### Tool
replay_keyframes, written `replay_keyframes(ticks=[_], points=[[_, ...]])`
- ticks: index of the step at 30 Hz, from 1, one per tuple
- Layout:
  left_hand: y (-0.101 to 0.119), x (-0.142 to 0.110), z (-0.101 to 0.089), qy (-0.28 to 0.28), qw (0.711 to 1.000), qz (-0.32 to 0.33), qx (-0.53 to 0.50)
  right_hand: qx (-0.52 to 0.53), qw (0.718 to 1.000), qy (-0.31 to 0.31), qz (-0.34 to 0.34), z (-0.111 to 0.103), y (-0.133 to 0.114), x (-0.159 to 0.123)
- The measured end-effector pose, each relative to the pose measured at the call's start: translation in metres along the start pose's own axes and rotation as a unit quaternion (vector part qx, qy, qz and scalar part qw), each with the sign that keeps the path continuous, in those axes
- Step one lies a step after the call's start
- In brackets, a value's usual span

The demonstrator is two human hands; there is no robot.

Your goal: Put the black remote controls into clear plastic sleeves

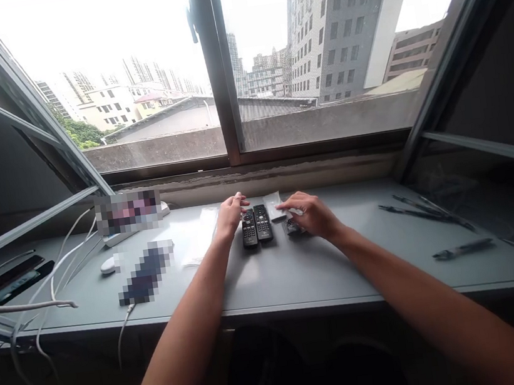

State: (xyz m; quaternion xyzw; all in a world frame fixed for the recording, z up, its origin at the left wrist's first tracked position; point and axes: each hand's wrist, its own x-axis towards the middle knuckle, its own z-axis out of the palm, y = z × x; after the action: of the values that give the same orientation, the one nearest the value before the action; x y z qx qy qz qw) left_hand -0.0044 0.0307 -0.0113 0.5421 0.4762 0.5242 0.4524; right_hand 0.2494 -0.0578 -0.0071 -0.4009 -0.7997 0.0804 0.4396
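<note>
Two black remote controls (pixel 249 231) lie side by side near the middle of the desk, buttons up. My left hand (pixel 231 215) is beside the top of the left remote, its fingers loosely bent and apart, with no object visible in them. To the right of the remotes lies a small whitish packet (pixel 275 209) in clear plastic. My right hand (pixel 312 211) reaches over from the right, index finger stretched out to the packet's edge. Under its fingers sits a small dark item in clear wrapping (pixel 292 227), partly hidden by the hand.
Clear plastic sleeves (pixel 200 238) lie left of my left hand. Farther left are a white mouse-like object (pixel 109 265), a blurred-out item with a cable and a power strip (pixel 162 211). Several pens (pixel 463 249) lie at right. The window frame (pixel 229 126) rises behind the desk.
</note>
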Motion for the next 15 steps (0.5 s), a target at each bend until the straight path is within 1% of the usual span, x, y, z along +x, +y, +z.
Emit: replay_keyframes(ticks=[3, 5, 6, 8, 9, 11, 13, 15], points=[[-0.003, 0.001, -0.010, 0.045, 0.989, 0.063, 0.129, -0.033, 0.998, -0.044, -0.015, 0.006, 0.010, -0.002], [-0.005, 0.001, -0.016, 0.066, 0.964, 0.086, 0.243, -0.043, 0.997, -0.067, -0.016, 0.009, 0.014, -0.003], [-0.007, 0.000, -0.018, 0.074, 0.945, 0.086, 0.308, -0.045, 0.996, -0.076, -0.012, 0.010, 0.016, -0.004], [-0.009, -0.001, -0.020, 0.086, 0.897, 0.063, 0.429, -0.043, 0.996, -0.082, 0.004, 0.011, 0.017, -0.005], [-0.009, -0.001, -0.021, 0.087, 0.874, 0.041, 0.477, -0.039, 0.996, -0.079, 0.013, 0.011, 0.017, -0.005], [-0.011, -0.002, -0.021, 0.079, 0.839, -0.013, 0.539, -0.029, 0.997, -0.064, 0.029, 0.011, 0.017, -0.005], [-0.012, -0.002, -0.022, 0.061, 0.820, -0.052, 0.567, -0.024, 0.998, -0.042, 0.040, 0.011, 0.016, -0.005], [-0.012, -0.002, -0.022, 0.051, 0.813, -0.059, 0.577, -0.024, 0.998, -0.024, 0.049, 0.011, 0.015, -0.005]])
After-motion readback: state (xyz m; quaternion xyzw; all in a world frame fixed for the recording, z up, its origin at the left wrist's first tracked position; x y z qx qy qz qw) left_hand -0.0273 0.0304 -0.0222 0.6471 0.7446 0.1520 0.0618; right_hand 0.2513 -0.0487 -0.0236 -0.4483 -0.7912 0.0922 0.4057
